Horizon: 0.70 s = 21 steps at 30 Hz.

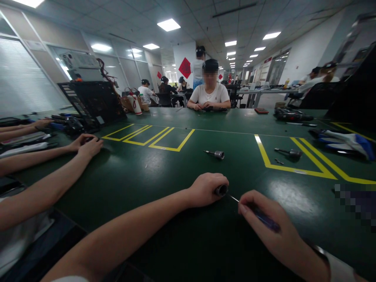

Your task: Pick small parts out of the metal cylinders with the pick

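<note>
The right hand (272,219) is closed on a screwdriver (268,221), fingertips pinching near its shaft. The left hand (205,190) is wrapped around a dark cylindrical part (221,190), open end exposed, low over the tabletop (176,172) — the shaft points toward it; contact cannot be confirmed. Possible fault: a loose left grip lets the part turn, and the tip skids into the fingers partly covering it. Farther out lie a loose metal part (219,155) and, to the right, a similar part (293,153) with small pieces (279,161) — a careless sweep could scatter these. A person (210,96) sits opposite.
</note>
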Motion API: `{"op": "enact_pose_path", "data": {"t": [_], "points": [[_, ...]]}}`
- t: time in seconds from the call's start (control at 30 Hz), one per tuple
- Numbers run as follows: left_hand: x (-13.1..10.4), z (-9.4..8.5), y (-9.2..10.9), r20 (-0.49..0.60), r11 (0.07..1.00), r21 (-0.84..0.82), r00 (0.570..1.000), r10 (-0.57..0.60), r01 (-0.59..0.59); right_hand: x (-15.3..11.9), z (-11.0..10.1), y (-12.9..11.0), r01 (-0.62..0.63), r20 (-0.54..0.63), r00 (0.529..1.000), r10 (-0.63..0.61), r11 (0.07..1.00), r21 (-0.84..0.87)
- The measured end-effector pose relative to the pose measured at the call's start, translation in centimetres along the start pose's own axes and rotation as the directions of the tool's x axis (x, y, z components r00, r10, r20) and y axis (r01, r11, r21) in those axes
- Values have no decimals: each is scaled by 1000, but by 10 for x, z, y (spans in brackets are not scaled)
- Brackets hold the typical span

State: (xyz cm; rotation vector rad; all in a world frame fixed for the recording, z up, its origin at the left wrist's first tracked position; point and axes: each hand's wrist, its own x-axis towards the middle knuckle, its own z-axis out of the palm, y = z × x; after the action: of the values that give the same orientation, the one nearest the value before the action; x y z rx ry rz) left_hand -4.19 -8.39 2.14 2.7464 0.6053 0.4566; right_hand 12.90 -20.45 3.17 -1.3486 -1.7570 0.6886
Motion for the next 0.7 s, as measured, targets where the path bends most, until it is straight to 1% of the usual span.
{"op": "enact_pose_path", "data": {"t": [0.07,0.13,0.17,0.23,0.3,0.33,0.37,0.4,0.43,0.47,0.53,0.57,0.63,0.7], "points": [[0,0,0,-13,999,9,999,44,-44,1,0,0,-58,18,998,57,997,53],[0,0,0,-43,997,-18,997,71,-72,4,0,0,-146,28,989,144,973,176],[0,0,-1,-60,996,-41,995,75,-78,6,0,1,-188,29,982,187,946,263],[1,0,-1,-90,993,-93,994,66,-74,9,1,2,-255,39,963,267,852,457],[1,0,-2,-120,989,-147,993,19,-36,12,2,2,-301,72,942,329,726,619],[2,0,-3,-136,985,-171,991,-15,-9,14,2,2,-317,92,933,348,674,667],[2,1,-4,-153,982,-189,987,-48,19,15,2,2,-326,103,928,358,647,690],[3,1,-5,-172,980,-197,982,-76,41,16,2,2,-322,99,930,355,653,685],[4,2,-6,-189,980,-190,978,-92,56,17,1,2,-311,82,936,342,696,647],[6,2,-8,-202,984,-169,975,-97,63,18,0,1,-291,56,946,318,767,572],[10,4,-12,-209,994,-91,974,-86,69,20,-2,0,-215,-7,973,232,914,345],[12,4,-14,-200,997,-43,977,-78,71,22,-4,0,-165,-32,984,177,959,228],[19,4,-18,-177,997,43,982,-61,70,26,-7,0,-88,-70,993,93,993,77],[26,3,-22,-172,994,92,984,-42,59,32,-11,1,-85,-82,993,90,995,60]]}}
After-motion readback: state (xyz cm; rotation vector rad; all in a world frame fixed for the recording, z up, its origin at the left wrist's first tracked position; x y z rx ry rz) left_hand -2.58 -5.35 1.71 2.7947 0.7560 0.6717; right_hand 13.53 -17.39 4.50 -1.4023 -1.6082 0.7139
